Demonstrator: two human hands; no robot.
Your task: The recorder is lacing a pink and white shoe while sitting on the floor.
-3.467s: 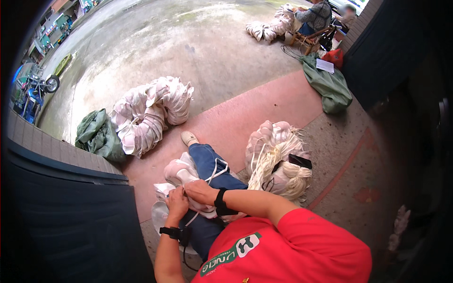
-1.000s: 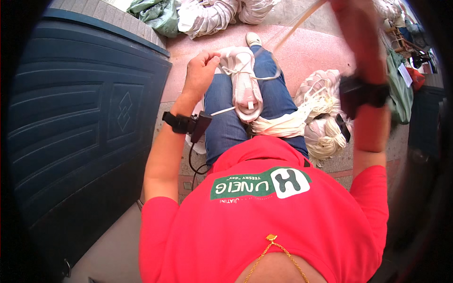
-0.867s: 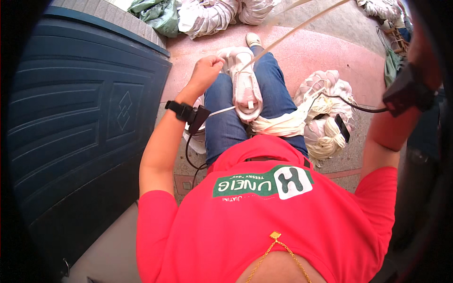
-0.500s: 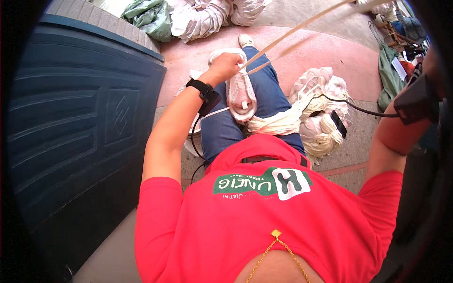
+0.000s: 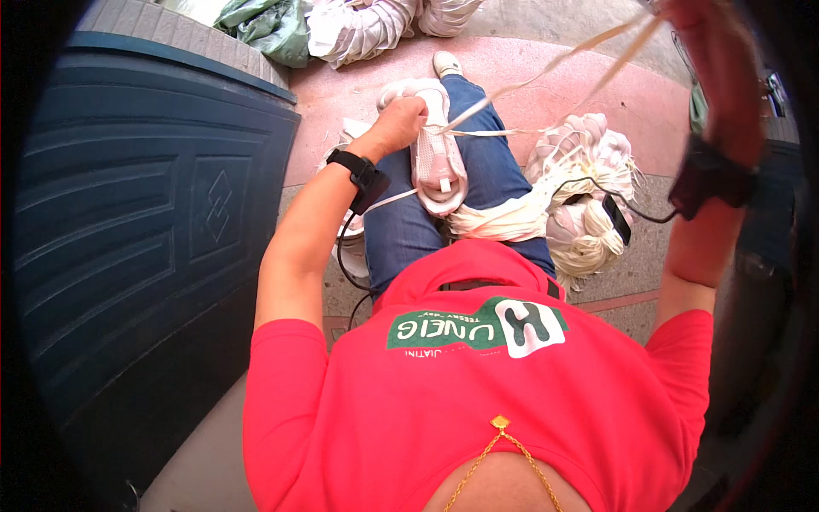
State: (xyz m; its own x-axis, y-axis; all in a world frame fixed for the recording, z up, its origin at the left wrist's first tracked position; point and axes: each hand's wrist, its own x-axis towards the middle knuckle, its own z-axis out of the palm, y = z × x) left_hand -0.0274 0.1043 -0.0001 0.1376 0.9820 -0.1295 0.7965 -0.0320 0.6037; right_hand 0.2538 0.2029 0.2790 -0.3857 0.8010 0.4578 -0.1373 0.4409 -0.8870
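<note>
A pale pink-and-white sneaker (image 5: 439, 162) lies along my thighs. My left hand (image 5: 401, 124) is closed on its side near the lace opening. From there a cream shoelace (image 5: 550, 68) stretches up and right to my right hand (image 5: 717, 60), raised high at the upper right. That hand is smeared by motion, but the lace runs taut into its fingers. Another end of lace hangs slack across my leg, and a white strand trails from the shoe's left side. A hank of cream laces (image 5: 503, 219) drapes over my right thigh.
Bundled white shoe pieces (image 5: 580, 149) with laces lie on the floor at my right, a black flat device (image 5: 616, 219) among them. More bundles (image 5: 367, 30) and a green sack (image 5: 269, 30) are at the back. A dark blue panelled door (image 5: 153, 196) stands close on the left.
My right hand has swung inward from the far right edge, still drawing the lace. The lace has slackened partly, with one end now lower. My left hand stays on the sneaker.
</note>
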